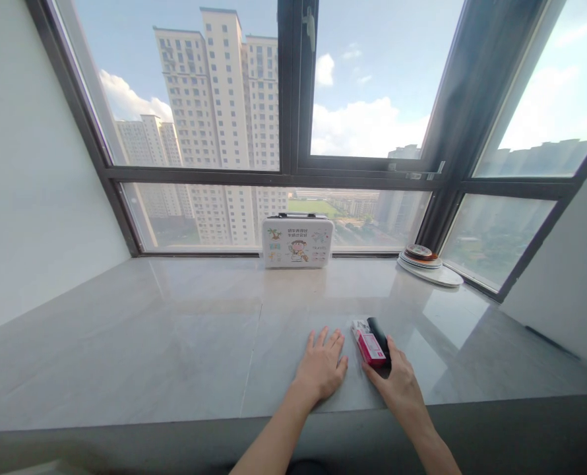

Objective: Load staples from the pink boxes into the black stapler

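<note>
1. A windowsill of glossy, pale grey marbled stone (125, 343) is spread below a dark-framed window (289, 99), with its near edge facing the person.
2. Near that edge, right of its middle, a small rectangular pink-and-white printed box (369, 344) is seen, its long sides slanted toward the far left.
3. Against the box's right side, a slim, elongated black object (378, 335) is placed, its far end blurred; what it is cannot be told.
4. Both are held at their near end by the right hand (395, 382): the thumb is set at the box's near left corner, the index finger is laid along the black object, and the hand is closed partway around the pair. Whether they are lifted off the stone cannot be told.
5. The left hand (323, 366) is laid palm down just left of the box, flat and opened, with fingers slightly spread and nothing grasped.
6. At the far edge, near its middle, a white rectangular case with a black handle and printed cartoon figure (297, 244) is stood upright.
7. In the far right corner, a stack of round, flat, white and brown pieces (428, 267) is set, with the largest at the bottom.
</note>
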### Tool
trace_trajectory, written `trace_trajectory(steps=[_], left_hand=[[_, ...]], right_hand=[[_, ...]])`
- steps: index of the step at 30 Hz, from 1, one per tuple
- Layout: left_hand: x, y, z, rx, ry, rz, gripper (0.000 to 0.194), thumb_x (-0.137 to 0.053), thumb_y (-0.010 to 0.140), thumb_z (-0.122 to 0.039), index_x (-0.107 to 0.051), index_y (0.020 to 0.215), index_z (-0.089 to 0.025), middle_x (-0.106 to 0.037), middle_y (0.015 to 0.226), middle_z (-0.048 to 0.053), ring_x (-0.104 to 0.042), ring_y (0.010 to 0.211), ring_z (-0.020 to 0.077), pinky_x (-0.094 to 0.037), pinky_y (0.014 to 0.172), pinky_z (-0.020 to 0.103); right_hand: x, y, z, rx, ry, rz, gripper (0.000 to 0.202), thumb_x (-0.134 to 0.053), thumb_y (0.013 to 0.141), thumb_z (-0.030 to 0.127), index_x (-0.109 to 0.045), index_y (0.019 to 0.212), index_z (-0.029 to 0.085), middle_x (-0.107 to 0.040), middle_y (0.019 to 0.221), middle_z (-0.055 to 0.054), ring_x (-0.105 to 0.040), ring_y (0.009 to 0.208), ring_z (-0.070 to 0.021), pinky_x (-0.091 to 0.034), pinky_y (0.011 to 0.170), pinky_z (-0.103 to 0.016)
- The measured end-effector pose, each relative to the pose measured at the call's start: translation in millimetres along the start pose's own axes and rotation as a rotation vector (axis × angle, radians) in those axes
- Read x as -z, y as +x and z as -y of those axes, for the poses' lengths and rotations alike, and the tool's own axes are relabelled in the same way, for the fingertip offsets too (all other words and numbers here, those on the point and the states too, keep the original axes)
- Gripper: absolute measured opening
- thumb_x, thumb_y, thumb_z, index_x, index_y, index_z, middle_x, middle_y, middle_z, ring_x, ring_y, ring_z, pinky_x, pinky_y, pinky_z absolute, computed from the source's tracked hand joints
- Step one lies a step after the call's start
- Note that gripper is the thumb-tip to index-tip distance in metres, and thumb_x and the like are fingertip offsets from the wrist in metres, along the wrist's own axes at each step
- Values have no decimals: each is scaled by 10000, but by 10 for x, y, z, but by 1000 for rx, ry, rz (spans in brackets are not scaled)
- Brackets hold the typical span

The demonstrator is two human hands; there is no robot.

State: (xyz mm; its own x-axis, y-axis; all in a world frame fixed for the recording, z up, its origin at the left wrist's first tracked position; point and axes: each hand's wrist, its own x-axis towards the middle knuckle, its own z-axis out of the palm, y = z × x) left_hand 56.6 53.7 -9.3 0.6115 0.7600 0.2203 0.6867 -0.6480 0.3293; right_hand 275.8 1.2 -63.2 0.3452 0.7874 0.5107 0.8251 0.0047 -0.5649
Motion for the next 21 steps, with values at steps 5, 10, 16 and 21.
trace_trajectory(steps=[5, 10, 16, 21], left_hand=[[-53, 137, -83, -38, -34, 12, 578, -244, 996, -498, -316, 1545, -331, -299, 1625, -28, -173, 1519, 259, -86, 1241, 547], [-49, 178, -92, -46, -57, 3, 567, -275, 987, -482, -329, 1534, -341, -314, 1619, -25, -187, 1515, 248, -89, 1237, 550], [-51, 136, -111, -34, -39, -4, 563, -261, 993, -491, -357, 1520, -318, -343, 1606, -4, -212, 1508, 229, -111, 1242, 514], [-11, -152, 72, 93, 22, -57, 576, -235, 997, -535, -364, 1516, -321, -316, 1618, 0, -223, 1504, 242, -124, 1241, 511]], right_hand=[[-8, 3, -2, 15, -6, -4, 898, -649, 808, 574, -308, 1534, 173, -564, 1333, -161, -543, 1235, -364, -449, 1041, -509], [-15, 19, -17, 5, -20, 12, 889, -644, 820, 583, -312, 1532, 167, -567, 1307, -163, -547, 1217, -362, -456, 1029, -504], [82, -33, 203, 27, -17, -89, 895, -656, 819, 574, -311, 1530, 156, -522, 1374, -185, -475, 1286, -382, -408, 1074, -547], [114, -211, 717, 198, 63, -69, 547, -517, 947, 409, -438, 1463, 243, -489, 1449, -120, -407, 1374, -314, -366, 1138, -534]])
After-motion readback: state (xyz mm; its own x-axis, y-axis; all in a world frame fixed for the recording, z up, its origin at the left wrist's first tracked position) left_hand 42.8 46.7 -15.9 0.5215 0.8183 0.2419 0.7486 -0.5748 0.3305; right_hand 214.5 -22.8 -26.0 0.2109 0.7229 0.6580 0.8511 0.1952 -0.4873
